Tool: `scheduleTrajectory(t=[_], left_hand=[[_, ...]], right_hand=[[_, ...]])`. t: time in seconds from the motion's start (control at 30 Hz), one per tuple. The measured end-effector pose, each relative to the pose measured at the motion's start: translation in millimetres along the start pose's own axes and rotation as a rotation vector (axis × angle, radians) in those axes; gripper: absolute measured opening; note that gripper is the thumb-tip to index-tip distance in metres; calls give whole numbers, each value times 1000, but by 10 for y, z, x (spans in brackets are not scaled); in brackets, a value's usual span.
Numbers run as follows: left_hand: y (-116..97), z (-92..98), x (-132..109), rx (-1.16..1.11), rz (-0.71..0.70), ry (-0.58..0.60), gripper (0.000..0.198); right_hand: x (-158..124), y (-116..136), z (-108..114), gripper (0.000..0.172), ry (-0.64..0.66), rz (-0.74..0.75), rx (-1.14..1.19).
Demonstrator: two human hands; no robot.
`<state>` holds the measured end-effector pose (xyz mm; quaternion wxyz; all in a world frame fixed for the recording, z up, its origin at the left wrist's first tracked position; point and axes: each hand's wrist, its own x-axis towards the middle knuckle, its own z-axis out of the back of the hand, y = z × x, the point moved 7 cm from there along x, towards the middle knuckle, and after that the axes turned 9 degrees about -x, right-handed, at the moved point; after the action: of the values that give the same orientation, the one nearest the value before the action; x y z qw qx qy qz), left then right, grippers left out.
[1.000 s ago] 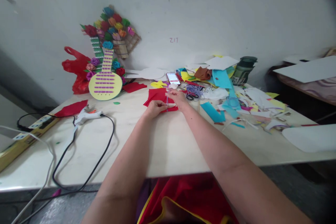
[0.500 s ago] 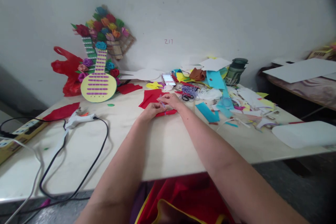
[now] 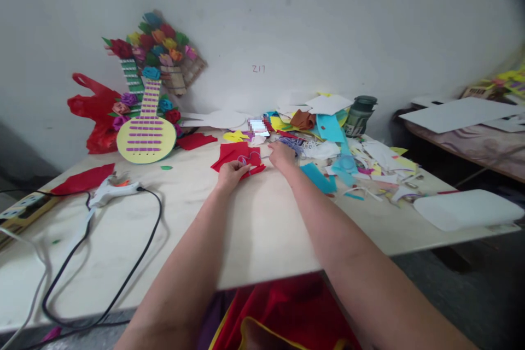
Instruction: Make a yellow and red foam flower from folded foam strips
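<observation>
Head view, left hand (image 3: 229, 175) pinched on purple string (image 3: 243, 159) over red sheet (image 3: 232, 150), right hand (image 3: 283, 155) curled nearby, hold unclear.

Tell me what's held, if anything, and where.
The left hand grips the red sheet at its near edge, beside the looped string. Whether the right hand holds anything cannot be told.

Dim, flat lt w/ soft shadows, top-R cnr dark.
</observation>
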<state>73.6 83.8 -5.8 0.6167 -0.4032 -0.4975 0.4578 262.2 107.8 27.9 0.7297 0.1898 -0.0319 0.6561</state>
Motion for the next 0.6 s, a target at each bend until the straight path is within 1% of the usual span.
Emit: scheduleTrajectory(t=[0.13, 0.2, 0.27, 0.33, 0.43, 0.53, 0.6], left_hand=[[16, -7, 27, 104, -48, 10, 38], [5, -5, 24, 140, -62, 10, 38], [-3, -2, 17, 169, -60, 8, 39], [-2, -2, 12, 190, -46, 11, 38], [-1, -3, 7, 200, -28, 12, 38], [-18, 3, -3, 176, -9, 0, 38], [-35, 5, -18, 152, 15, -2, 38]], right_hand=[[105, -31, 37, 37, -27, 146, -263], [162, -116, 2, 37, 28, 191, -365], [199, -210, -56, 34, 124, 241, -403], [230, -319, -52, 33, 146, 236, -436], [262, -480, 42, 37, 79, 168, -465], [269, -647, 183, 40, -40, 67, -439], [264, -739, 246, 40, -108, 27, -416]])
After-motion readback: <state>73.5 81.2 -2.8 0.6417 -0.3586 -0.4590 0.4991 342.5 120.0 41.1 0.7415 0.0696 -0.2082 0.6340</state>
